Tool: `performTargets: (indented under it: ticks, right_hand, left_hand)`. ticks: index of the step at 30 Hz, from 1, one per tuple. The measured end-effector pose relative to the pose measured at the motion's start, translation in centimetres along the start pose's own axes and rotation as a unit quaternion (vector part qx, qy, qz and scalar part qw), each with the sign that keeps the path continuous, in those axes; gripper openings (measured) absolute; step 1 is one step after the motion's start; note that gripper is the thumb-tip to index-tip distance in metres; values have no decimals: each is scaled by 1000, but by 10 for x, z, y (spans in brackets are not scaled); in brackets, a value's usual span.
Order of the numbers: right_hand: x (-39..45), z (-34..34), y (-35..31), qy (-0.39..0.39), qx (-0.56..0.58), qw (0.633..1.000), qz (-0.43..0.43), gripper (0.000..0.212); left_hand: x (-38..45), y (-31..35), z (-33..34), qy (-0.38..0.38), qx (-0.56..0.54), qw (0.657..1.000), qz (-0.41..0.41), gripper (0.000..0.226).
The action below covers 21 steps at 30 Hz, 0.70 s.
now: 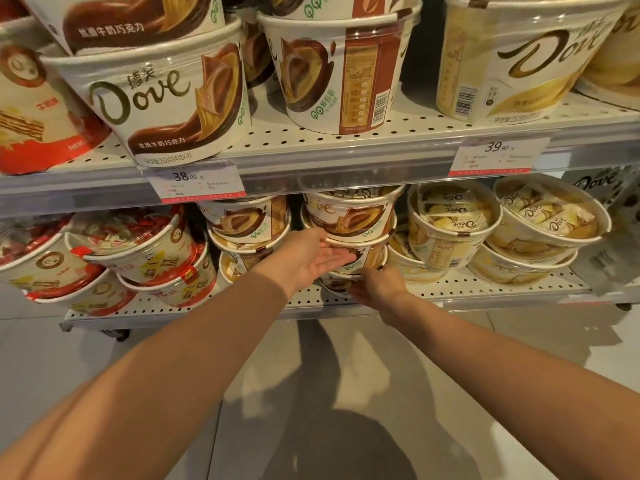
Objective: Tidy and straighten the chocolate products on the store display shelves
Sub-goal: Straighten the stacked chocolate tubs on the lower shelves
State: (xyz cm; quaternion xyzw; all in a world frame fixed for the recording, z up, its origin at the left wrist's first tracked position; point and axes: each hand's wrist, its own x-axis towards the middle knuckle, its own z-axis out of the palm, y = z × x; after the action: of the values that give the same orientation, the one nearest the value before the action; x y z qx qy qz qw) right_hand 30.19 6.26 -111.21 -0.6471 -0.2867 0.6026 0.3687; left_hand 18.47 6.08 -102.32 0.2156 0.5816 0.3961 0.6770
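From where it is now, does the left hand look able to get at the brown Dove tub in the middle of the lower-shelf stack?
Probably yes. The left hand is open, palm up, already at the middle brown tub, with nothing between them; the right hand is lower, at the bottom tub.

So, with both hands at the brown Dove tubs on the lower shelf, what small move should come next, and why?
Probably turn the middle brown tub so its logo faces out. The left hand lies open against it, the right hand grips the bottom tub, and the stack looks uneven.
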Motion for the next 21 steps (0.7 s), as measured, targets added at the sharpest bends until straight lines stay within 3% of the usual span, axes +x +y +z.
performTargets:
  ticks: [5,10,14,16,21]
  right_hand:
    - [8,-3,-8,42,-54,997,-16,15]
    - [12,-14,-14,6,-107,993,-58,15]
    - [19,-10,-7,42,-126,988,-73,18]
    - [18,-7,-3,63,-117,990,-54,25]
    - [6,5,-3,17,-46,999,-18,26]
  left_hand:
    - [3,0,5,5,7,1000,4,29]
    - [11,-10,16,26,-80,996,23,44]
    - [9,-15,19,40,-82,995,34,43]
    - [6,-14,17,32,-57,997,29,35]
    - [4,-11,10,58,-25,997,37,36]
